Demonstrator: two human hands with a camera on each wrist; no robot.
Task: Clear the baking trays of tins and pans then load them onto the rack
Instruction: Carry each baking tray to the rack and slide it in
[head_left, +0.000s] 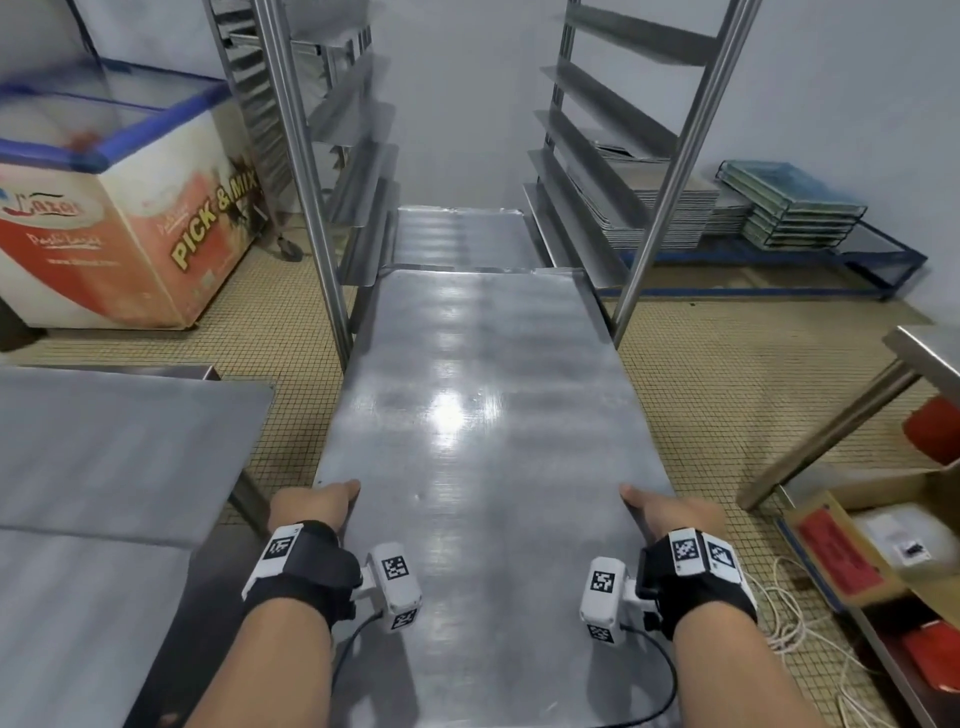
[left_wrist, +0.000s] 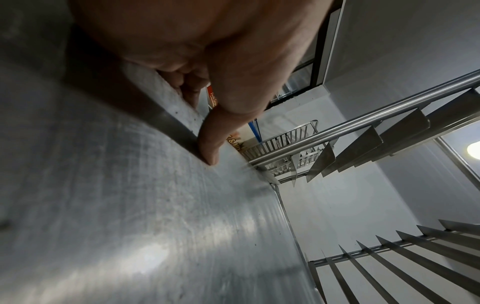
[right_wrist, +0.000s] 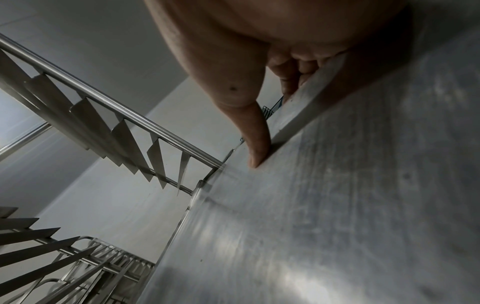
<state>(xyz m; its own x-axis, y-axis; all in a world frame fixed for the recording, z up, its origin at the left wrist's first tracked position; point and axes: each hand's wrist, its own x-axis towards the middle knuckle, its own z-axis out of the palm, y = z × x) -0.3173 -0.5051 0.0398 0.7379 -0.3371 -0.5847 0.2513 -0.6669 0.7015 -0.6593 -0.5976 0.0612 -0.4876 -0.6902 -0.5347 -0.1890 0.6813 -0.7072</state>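
Observation:
A long bare metal baking tray (head_left: 478, 415) stretches away from me, its far end between the uprights of the steel rack (head_left: 306, 182). My left hand (head_left: 317, 506) grips the tray's left edge, thumb on top and fingers curled underneath, as the left wrist view shows with the thumb (left_wrist: 210, 142) on the tray (left_wrist: 130, 205). My right hand (head_left: 662, 512) grips the right edge the same way, thumb (right_wrist: 255, 144) on the tray (right_wrist: 337, 205). Another tray (head_left: 462, 236) lies lower inside the rack. No tins or pans are on the held tray.
A steel table (head_left: 104, 441) stands at my left, another table (head_left: 924, 358) with boxes below at my right. A chest freezer (head_left: 119, 208) stands left of the rack. Stacked trays (head_left: 670, 218) and wire racks (head_left: 795, 208) lie on a low stand behind. White cord (head_left: 789, 613) lies on the tiled floor.

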